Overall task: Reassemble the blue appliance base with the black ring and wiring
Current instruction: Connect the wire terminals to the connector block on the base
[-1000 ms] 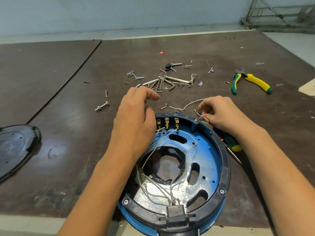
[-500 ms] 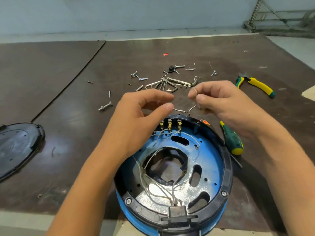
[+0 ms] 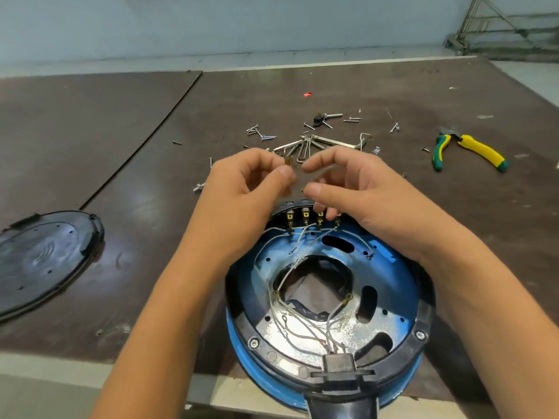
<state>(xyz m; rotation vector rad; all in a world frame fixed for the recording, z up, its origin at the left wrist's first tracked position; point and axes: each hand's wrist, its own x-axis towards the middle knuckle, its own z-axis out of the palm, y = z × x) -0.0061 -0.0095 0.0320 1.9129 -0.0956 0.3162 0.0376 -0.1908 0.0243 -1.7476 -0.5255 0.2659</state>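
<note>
Head view: left hand (image 3: 245,182) now pinches the wire terminal (image 3: 289,162) beside right hand (image 3: 357,189).

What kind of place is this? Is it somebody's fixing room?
Probably a repair workshop. A big dark worktable is scattered with loose screws and hex keys, yellow-green pliers lie nearby, and a blue appliance base sits opened up with its wires showing.

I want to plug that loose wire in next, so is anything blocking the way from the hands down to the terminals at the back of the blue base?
Nothing visible does. Both hands, left hand and right hand, hold the small wire piece just above the row of brass terminals on the black ring; only open air lies between.
</note>
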